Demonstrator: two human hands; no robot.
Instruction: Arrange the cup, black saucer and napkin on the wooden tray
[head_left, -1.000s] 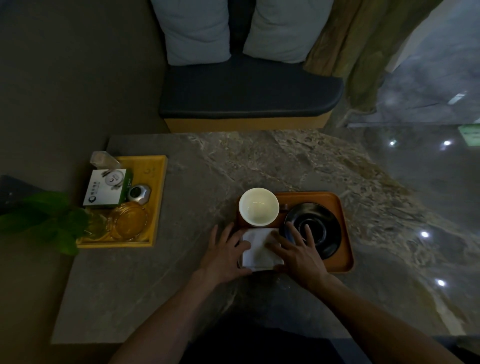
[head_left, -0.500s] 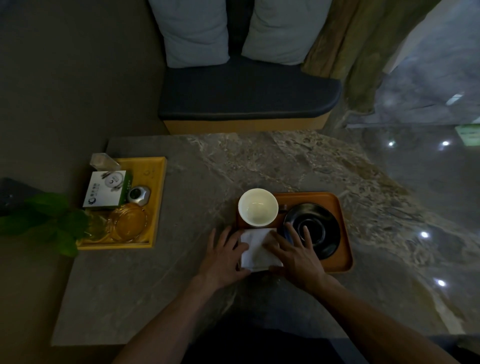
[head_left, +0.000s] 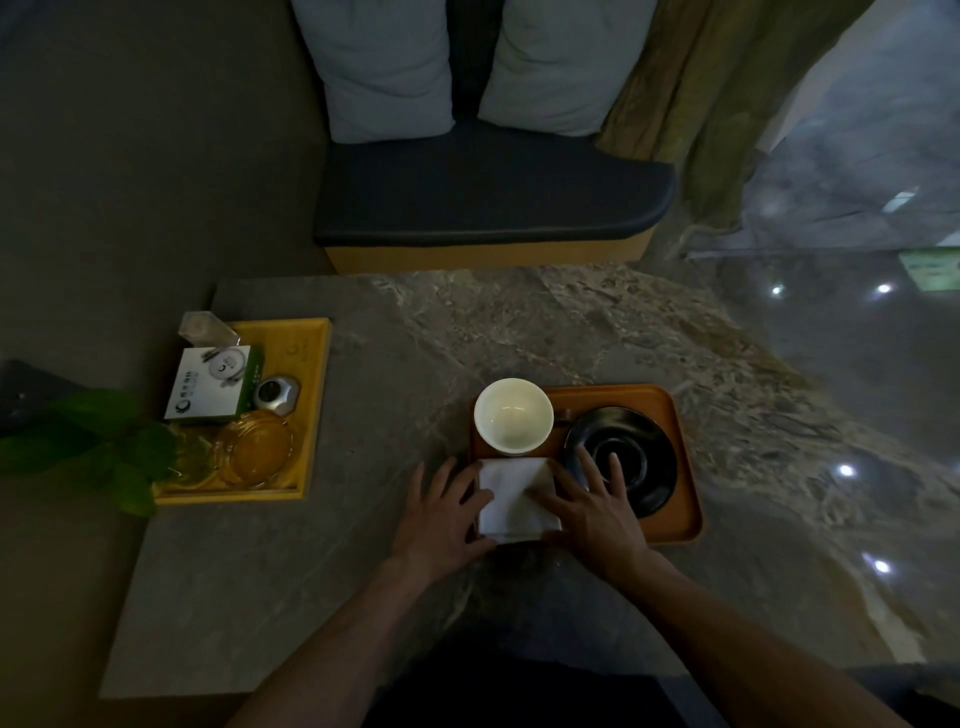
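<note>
A brown wooden tray (head_left: 670, 410) lies on the stone table in front of me. A white cup (head_left: 513, 415) stands upright in its far left corner. The black saucer (head_left: 631, 462) rests flat on the tray's right half. A folded white napkin (head_left: 511, 499) lies in the tray's near left corner. My left hand (head_left: 441, 512) lies flat with fingers spread, its fingertips on the napkin's left edge. My right hand (head_left: 592, 509) presses flat on the napkin's right side, its fingers reaching over the saucer's near rim.
A yellow tray (head_left: 311, 374) at the table's left holds a small box (head_left: 215, 382), a glass ashtray (head_left: 257, 452) and a small metal item (head_left: 277, 395). Green leaves (head_left: 104, 447) overhang the left edge. A cushioned bench (head_left: 488, 202) stands beyond the table.
The napkin was skewed half a second ago and now lies square in the tray corner. Both hands stayed on it and shifted only slightly.
</note>
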